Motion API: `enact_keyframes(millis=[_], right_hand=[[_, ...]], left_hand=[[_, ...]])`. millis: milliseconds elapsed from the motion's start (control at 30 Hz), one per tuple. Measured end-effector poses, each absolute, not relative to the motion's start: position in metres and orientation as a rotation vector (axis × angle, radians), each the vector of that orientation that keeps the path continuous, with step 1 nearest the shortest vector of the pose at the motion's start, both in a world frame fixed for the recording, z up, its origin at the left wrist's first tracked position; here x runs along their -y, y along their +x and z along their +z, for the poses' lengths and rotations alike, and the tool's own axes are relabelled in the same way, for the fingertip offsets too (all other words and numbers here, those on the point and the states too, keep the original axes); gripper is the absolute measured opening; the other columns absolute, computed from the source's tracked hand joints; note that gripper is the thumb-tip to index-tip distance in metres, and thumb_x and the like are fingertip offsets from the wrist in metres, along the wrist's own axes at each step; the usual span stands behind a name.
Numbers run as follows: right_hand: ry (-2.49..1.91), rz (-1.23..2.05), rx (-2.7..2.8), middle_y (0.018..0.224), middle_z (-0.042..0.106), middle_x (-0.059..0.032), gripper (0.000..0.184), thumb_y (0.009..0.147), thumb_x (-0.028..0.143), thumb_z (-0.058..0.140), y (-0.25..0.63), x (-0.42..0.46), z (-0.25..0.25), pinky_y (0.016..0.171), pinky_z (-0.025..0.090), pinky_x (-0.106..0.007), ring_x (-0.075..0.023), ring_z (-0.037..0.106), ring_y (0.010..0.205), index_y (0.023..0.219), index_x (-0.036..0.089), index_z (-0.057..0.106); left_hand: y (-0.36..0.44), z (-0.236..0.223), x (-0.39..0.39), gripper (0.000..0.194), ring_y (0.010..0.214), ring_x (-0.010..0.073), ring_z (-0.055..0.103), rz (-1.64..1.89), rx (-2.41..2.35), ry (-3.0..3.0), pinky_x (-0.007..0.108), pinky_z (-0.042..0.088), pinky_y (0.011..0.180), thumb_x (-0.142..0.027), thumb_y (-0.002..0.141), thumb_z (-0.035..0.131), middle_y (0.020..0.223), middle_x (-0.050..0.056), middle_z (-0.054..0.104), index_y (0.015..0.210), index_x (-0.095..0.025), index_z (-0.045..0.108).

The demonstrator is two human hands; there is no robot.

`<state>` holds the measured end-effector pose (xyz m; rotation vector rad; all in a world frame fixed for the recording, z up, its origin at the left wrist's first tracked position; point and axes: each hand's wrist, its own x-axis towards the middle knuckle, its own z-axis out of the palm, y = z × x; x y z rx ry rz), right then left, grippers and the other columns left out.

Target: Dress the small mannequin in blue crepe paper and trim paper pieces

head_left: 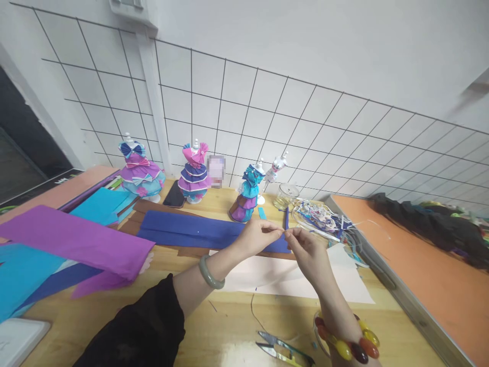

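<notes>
both pinched closed | left hand (257,237) | right hand (310,254) beside | (anything held: too small to tell)

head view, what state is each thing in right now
left hand, fingertips pinched
right hand, fingertips pinched
long dark-blue fabric strip, lying flat
yellow-handled metal snips, blades apart
black rectangular phone, lying flat
four small white dress forms, standing
thin multicoloured strip scraps, tangled
clear round jar, closure unclear
</notes>
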<state>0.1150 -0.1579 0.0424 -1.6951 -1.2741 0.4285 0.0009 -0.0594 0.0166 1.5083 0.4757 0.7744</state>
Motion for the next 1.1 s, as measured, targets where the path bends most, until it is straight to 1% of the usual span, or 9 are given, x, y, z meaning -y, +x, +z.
enact_keyframes(millis=[100, 167, 333, 467, 567, 667, 833, 933, 1100], right_hand=[[-1.663, 0.462, 1.233, 0.067, 0.058, -0.0035, 0.031, 0.081, 0.048, 0.054, 0.117, 0.156, 0.043, 0.06, 0.043, -0.029, -0.0173, 0.053, 0.062, 0.075, 0.018, 0.059], [-1.64, 0.467, 1.189, 0.067, 0.058, -0.0036, 0.033, 0.079, 0.051, 0.056, 0.121, 0.153, 0.042, 0.06, 0.044, -0.029, -0.0177, 0.054, 0.062, 0.074, 0.019, 0.059], [-1.621, 0.459, 1.155, 0.059, 0.054, -0.0018, 0.035, 0.076, 0.053, 0.059, 0.127, 0.139, 0.043, 0.058, 0.042, -0.028, -0.0172, 0.052, 0.059, 0.069, 0.019, 0.058], [-1.575, 0.499, 1.145, 0.059, 0.054, -0.0012, 0.034, 0.074, 0.052, 0.061, 0.124, 0.126, 0.045, 0.056, 0.041, -0.028, -0.0161, 0.05, 0.058, 0.068, 0.018, 0.06], [-1.57, 0.515, 1.134, 0.058, 0.055, -0.0009, 0.034, 0.073, 0.051, 0.063, 0.122, 0.117, 0.044, 0.053, 0.04, -0.027, -0.0157, 0.051, 0.056, 0.071, 0.017, 0.062], [-1.576, 0.523, 1.128, 0.057, 0.057, -0.0006, 0.035, 0.073, 0.051, 0.063, 0.121, 0.108, 0.042, 0.049, 0.038, -0.025, -0.014, 0.051, 0.052, 0.071, 0.016, 0.064], [-1.544, 0.518, 1.173, 0.059, 0.059, -0.0016, 0.034, 0.074, 0.05, 0.06, 0.117, 0.092, 0.038, 0.055, 0.04, -0.026, -0.0148, 0.053, 0.056, 0.069, 0.017, 0.064], [-1.555, 0.526, 1.176, 0.06, 0.059, -0.0014, 0.031, 0.075, 0.047, 0.059, 0.114, 0.084, 0.038, 0.055, 0.04, -0.027, -0.0148, 0.052, 0.056, 0.071, 0.017, 0.064], [-1.532, 0.537, 1.155, 0.06, 0.058, -0.0004, 0.025, 0.074, 0.041, 0.061, 0.112, 0.072, 0.037, 0.058, 0.041, -0.026, -0.0142, 0.053, 0.058, 0.072, 0.016, 0.063]], left_hand=[[0.002, 0.015, 0.054, 0.023, 0.063, 0.0125, 0.06, 0.711, -0.492, 1.382, 0.025, 0.047, 0.064, -0.022, 0.071, 0.063, 0.074, 0.006, 0.07, 0.089, -0.011, 0.07], [0.003, 0.014, 0.05, 0.025, 0.057, 0.01, 0.057, 0.701, -0.523, 1.302, 0.022, 0.044, 0.057, -0.021, 0.07, 0.064, 0.069, 0.005, 0.068, 0.093, -0.011, 0.069], [0.003, 0.013, 0.037, 0.025, 0.048, 0.007, 0.052, 0.836, -0.609, 0.955, 0.019, 0.036, 0.046, -0.028, 0.069, 0.066, 0.061, 0.0, 0.059, 0.088, -0.012, 0.061], [0.0, 0.01, 0.026, 0.025, 0.046, 0.0066, 0.05, 0.899, -0.622, 0.74, 0.019, 0.035, 0.045, -0.03, 0.067, 0.067, 0.06, -0.002, 0.054, 0.082, -0.015, 0.052], [-0.002, 0.006, 0.018, 0.027, 0.047, 0.0057, 0.05, 0.951, -0.565, 0.676, 0.018, 0.034, 0.046, -0.03, 0.066, 0.068, 0.06, -0.003, 0.053, 0.081, -0.016, 0.05], [-0.001, 0.004, 0.013, 0.029, 0.045, 0.0041, 0.046, 0.994, -0.526, 0.644, 0.017, 0.03, 0.043, -0.03, 0.063, 0.07, 0.059, -0.005, 0.05, 0.08, -0.017, 0.05], [0.007, 0.007, 0.01, 0.028, 0.04, 0.0012, 0.037, 1.021, -0.495, 0.589, 0.016, 0.022, 0.04, -0.028, 0.061, 0.071, 0.056, -0.006, 0.046, 0.073, -0.016, 0.048], [0.011, 0.011, 0.01, 0.024, 0.038, 0.0006, 0.034, 1.05, -0.477, 0.524, 0.017, 0.02, 0.039, -0.023, 0.062, 0.066, 0.054, -0.007, 0.043, 0.07, -0.016, 0.045], [0.014, 0.013, 0.01, 0.017, 0.035, 0.0013, 0.032, 1.078, -0.453, 0.485, 0.018, 0.018, 0.037, -0.024, 0.065, 0.057, 0.05, -0.008, 0.041, 0.068, -0.017, 0.042]])
